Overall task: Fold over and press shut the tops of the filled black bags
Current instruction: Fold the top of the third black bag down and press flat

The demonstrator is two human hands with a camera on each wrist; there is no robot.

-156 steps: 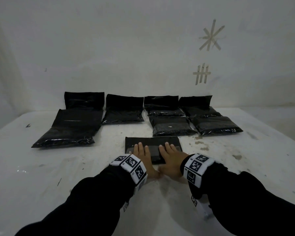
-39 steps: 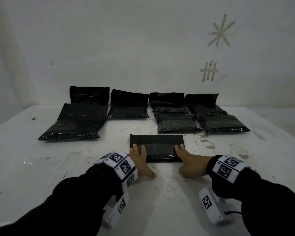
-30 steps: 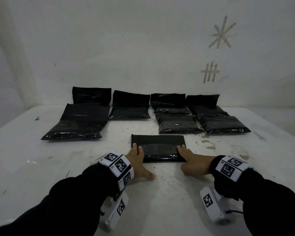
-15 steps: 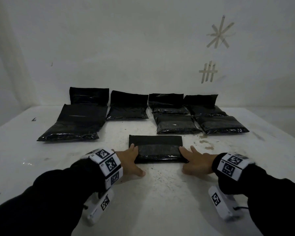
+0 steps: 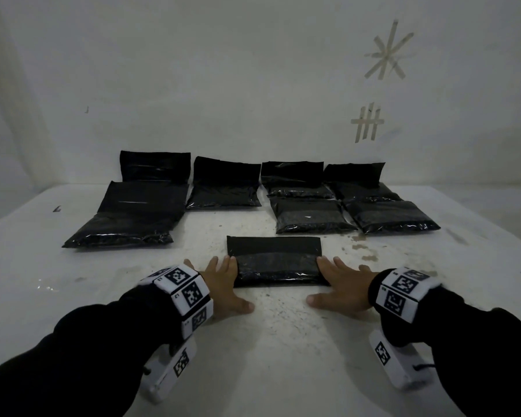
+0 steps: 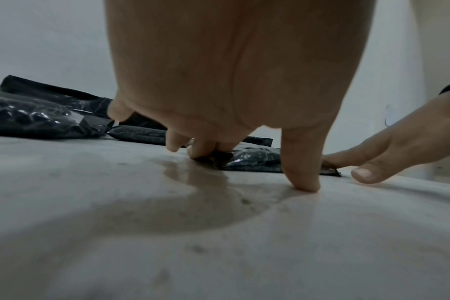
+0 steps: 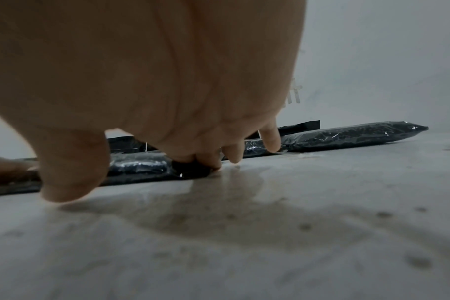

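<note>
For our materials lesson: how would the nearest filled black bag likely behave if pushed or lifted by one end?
The nearest bag would probably sag: its film looks thin and its fill granular. Its glossy skin may slide easily on the table. Lying flat and low, it seems unlikely to roll.

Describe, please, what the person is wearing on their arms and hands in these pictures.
Both arms are in long black sleeves. Each wrist carries a white band printed with square black-and-white code markers. A white camera box with its own marker hangs under each wrist; the right one trails a thin black cable. The left hand and right hand are bare.
</note>
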